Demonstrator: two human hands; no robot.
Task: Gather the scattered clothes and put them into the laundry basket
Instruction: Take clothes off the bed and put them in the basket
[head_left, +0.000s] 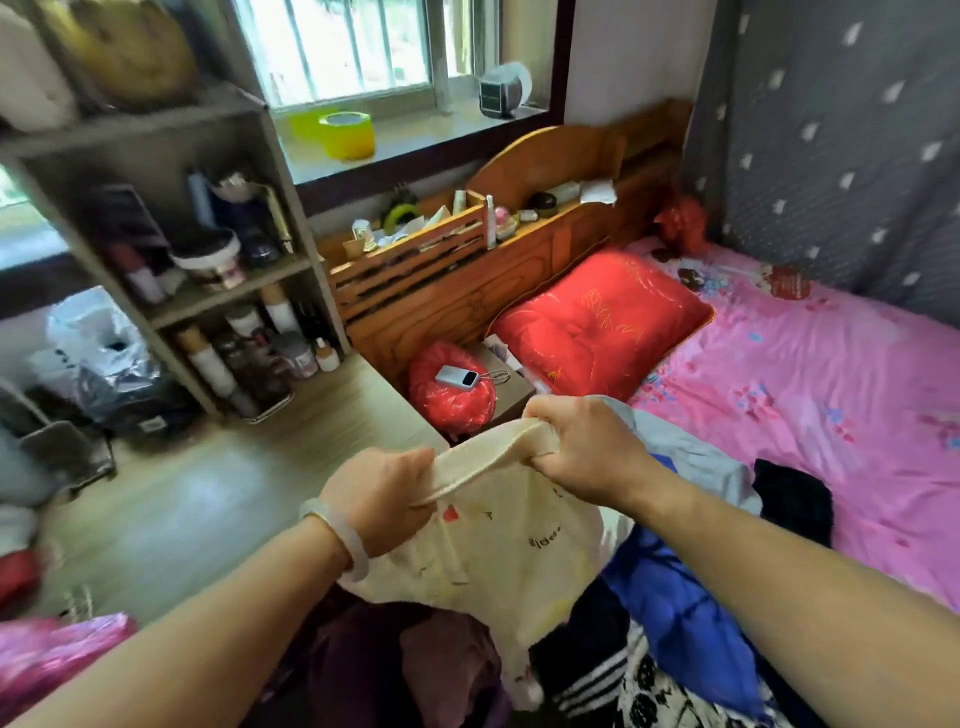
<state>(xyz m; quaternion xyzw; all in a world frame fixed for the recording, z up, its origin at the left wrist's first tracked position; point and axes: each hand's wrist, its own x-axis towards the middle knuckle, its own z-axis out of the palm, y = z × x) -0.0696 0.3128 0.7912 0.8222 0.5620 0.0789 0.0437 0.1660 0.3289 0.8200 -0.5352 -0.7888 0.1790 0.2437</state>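
Both hands up at frame center, each clamped on the ribbed edge of a cream garment (498, 551). Left hand (379, 499) grips the edge at center-left, pale bangle (337, 535) on the wrist; right hand (582, 452) bunches the same edge a bit higher, center-right. Fabric stretched taut btwn them, rest hangs down w/ small printed marks on it.

Below the cream piece, bottom center: pile of other clothes — maroon item (395, 670), dark piece w/ white stripes (592, 675), black-and-white patterned cloth (660, 696). Blue garment (670, 608) lies just right of the cream one, under the right forearm; grey garment (696, 457) behind the right hand; black garment (792, 499) on the pink sheet (831, 374), right of center.

Red pillow (597, 322) at the bed's head, upper center-right, against the wooden headboard (519, 260). Red plastic bag (452, 395) w/ a small grey device (457, 375) on top sits just above the hands. Shelf unit (171, 218) w/ bottles and jars upper left; yellow tape roll (345, 134) on the windowsill, top center. Can't make out a laundry basket.
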